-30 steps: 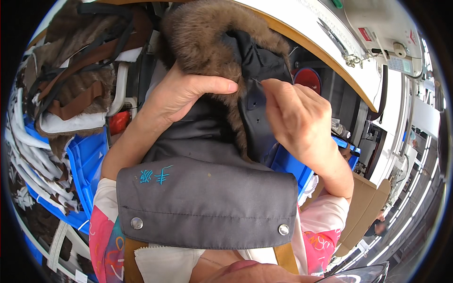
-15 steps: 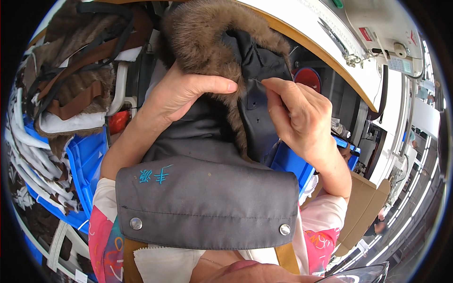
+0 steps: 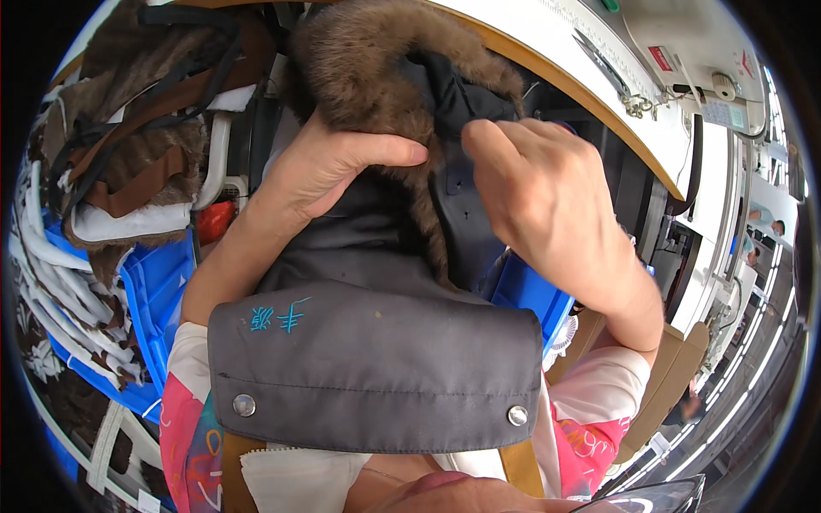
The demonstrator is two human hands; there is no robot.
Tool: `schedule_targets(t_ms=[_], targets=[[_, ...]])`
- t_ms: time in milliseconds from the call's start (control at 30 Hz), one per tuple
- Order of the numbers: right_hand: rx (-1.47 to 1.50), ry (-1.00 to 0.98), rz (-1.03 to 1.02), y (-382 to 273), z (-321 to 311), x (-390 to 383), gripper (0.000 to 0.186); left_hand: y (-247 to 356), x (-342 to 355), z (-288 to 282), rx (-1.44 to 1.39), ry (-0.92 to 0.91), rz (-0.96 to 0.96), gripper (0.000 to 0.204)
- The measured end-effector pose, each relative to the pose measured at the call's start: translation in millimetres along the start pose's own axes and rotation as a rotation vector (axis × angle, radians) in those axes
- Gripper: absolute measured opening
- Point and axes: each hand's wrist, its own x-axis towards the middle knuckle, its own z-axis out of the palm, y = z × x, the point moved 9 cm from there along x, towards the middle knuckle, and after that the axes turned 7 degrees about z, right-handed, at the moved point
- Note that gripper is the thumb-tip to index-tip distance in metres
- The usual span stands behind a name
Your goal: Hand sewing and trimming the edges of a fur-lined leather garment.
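Observation:
A brown fur piece (image 3: 359,64) with a smooth black lining (image 3: 470,103) lies over my lap, below the table edge. My left hand (image 3: 329,167) clamps its edge, thumb pressed on top and the fingers hidden beneath the fur. Just right of that thumb, over the lining, my right hand (image 3: 547,192) is closed with its knuckles up. The back of the hand hides its fingertips and whatever they may hold. The grey apron (image 3: 376,355) with two metal snaps covers my front.
More fur pieces with brown and black straps (image 3: 137,184) are piled at the left, above a blue bin (image 3: 158,295) and white strips (image 3: 64,299). Metal snips (image 3: 603,64) lie on the white tabletop (image 3: 547,51), near a sewing machine (image 3: 693,51). A cardboard box (image 3: 663,385) stands at the right.
My right hand has rolled over, its knuckles now facing up, and has shifted slightly left toward the fur edge. Its pinched fingertips, visible before, are now hidden. My left hand stays put.

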Motion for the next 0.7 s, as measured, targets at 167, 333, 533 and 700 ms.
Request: schedule_targets(t_ms=[167,333,533,700], targets=[[0.155,-0.080,0.007,19,8,10,0.009,-1,1,0,-0.011,-0.008,0.007,0.037],[0.897,-0.291,0.281,60,38,9,0.009,-3,1,-5,-0.027,-0.021,-0.009,0.038],[1.151,-0.315,0.340,71,56,2,0.012,-3,2,-4,-0.014,-0.025,-0.009,0.036],[1.130,-0.286,0.349,71,55,0,0.013,-3,1,-2,-0.011,-0.014,-0.036,0.036]])
